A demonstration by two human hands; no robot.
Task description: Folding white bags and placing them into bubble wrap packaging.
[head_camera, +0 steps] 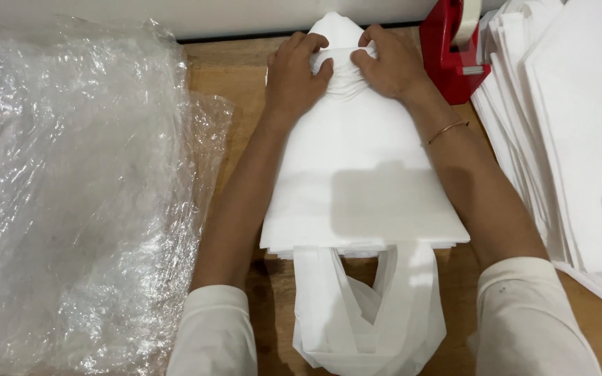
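Observation:
A stack of white fabric bags (357,181) lies flat on the wooden table (231,76), its handles (371,313) looping toward me. At the far end the fabric is gathered into a narrow neck with a white band across it. My left hand (294,73) grips the left side of that gathered neck. My right hand (391,66) pinches the band from the right, a thin bangle on its wrist. Both thumbs press into the bunched fabric between them.
A large crumpled sheet of clear plastic (78,195) covers the left side of the table. A red tape dispenser (451,49) stands at the back right. More piled white fabric bags (573,125) fill the right edge.

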